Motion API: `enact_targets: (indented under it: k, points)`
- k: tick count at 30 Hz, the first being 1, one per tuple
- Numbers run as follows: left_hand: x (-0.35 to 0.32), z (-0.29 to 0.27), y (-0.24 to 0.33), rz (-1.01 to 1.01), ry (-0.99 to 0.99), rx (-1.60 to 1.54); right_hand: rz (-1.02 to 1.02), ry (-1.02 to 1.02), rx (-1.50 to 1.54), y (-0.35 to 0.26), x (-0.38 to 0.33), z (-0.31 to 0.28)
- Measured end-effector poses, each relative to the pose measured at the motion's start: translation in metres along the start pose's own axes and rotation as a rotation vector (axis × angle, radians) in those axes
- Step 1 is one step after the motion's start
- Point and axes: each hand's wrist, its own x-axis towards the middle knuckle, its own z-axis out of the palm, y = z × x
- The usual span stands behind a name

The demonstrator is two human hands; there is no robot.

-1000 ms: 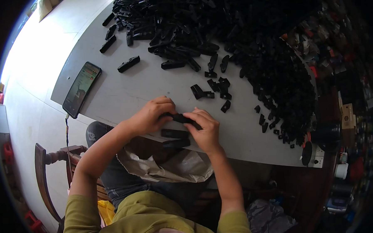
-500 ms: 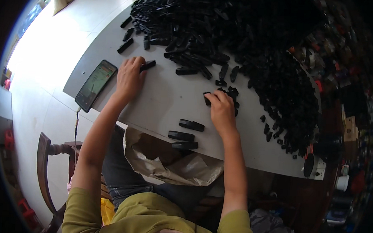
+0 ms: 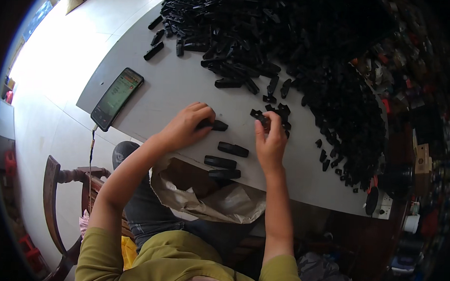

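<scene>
My left hand is closed around a long black plastic piece, whose right end sticks out past the fingers just above the table. To its right, my right hand pinches a small black plastic part between thumb and fingers. More small dark parts lie right behind those fingertips. Between my forearms, near the table's front edge, several long black pieces lie in a loose stack of rows, the farthest one by itself and the nearest close to the edge.
A big heap of long black pieces covers the table's far side, and a heap of small parts its right. A phone with a cable lies at the left edge. Below the front edge, an open paper sack rests by my lap.
My left hand has come right and nearer with the long black piece, toward my right hand. The right hand has turned slightly, lifting the small part a little.
</scene>
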Motion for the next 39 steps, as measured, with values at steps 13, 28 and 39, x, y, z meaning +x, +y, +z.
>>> enact_targets:
  k: [13, 28, 39]
  points:
    - [0.005, 0.009, 0.004, 0.184, -0.099, -0.041, 0.203, -0.125, 0.337, 0.011, -0.011, 0.014]
    - [0.029, 0.019, 0.027, -0.129, -0.056, 0.408, 0.220, -0.074, 0.359, 0.017, -0.014, 0.010]
    - [0.024, 0.013, 0.003, -0.037, -0.125, -0.153, 0.090, -0.240, 0.317, 0.015, -0.008, -0.003]
